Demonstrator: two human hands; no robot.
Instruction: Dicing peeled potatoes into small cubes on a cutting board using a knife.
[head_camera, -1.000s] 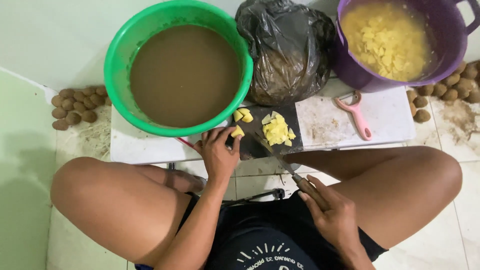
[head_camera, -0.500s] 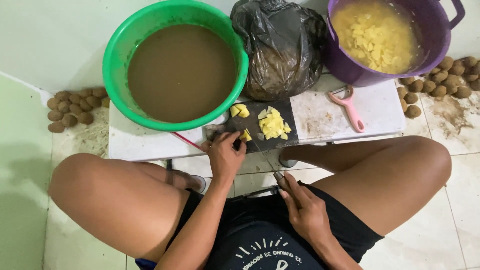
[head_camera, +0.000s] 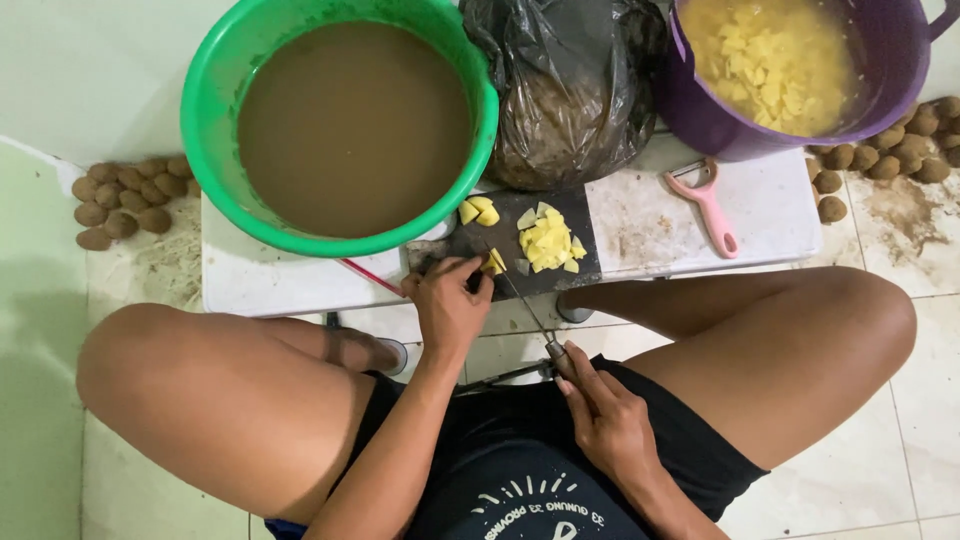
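Note:
My left hand (head_camera: 448, 305) rests at the near edge of a dark cutting board (head_camera: 580, 265) and pinches a yellow potato piece (head_camera: 494, 263) with its fingertips. My right hand (head_camera: 608, 425) is lower, over my lap, gripping the handle of a thin knife (head_camera: 523, 305) whose blade reaches up to the held piece. A pile of cut potato cubes (head_camera: 547, 241) lies on the board, with two larger chunks (head_camera: 478, 211) at its far left corner.
A green basin of brown water (head_camera: 350, 125), a black plastic bag (head_camera: 565, 85) and a purple tub of cut potato (head_camera: 780, 70) stand on a low white table (head_camera: 650, 215). A pink peeler (head_camera: 708, 208) lies there. Unpeeled potatoes (head_camera: 120, 200) sit on the floor left and right (head_camera: 890, 155).
My right hand has brought the knife up from my lap so its blade reaches the piece on the board. My left hand stayed at the board's near edge.

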